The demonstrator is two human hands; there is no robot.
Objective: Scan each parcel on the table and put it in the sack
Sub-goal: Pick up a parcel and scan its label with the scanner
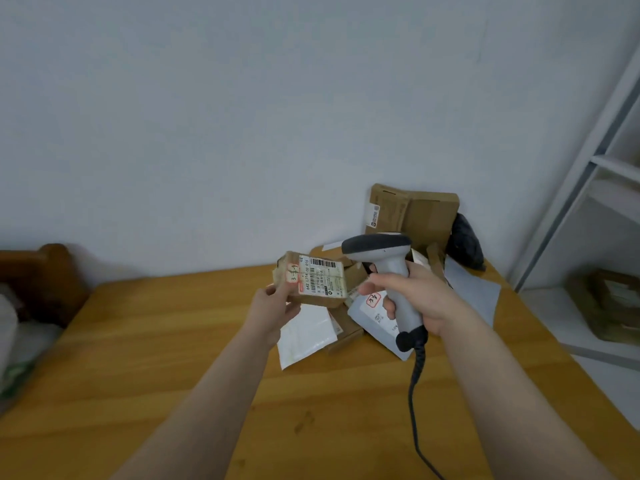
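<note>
My left hand (273, 308) holds a small brown cardboard parcel (317, 284) above the wooden table (173, 358), its white barcode label facing me. My right hand (420, 296) grips the handle of a grey and white barcode scanner (384, 258), whose dark head sits just right of the parcel and points toward it. Behind and under my hands lies a pile of parcels: a white mailer (304, 336), a grey mailer (377, 320) with a red-marked label, and brown boxes. At the far left edge the sack (14, 344) shows as pale crumpled material, blurred.
A tall brown box (412, 216) leans on the wall at the back, with a black bag (465, 244) beside it. The scanner's black cable (414, 403) runs down across the table. A white shelf unit (595, 188) with boxes stands on the right. A dark wooden chair (45, 271) stands at the left.
</note>
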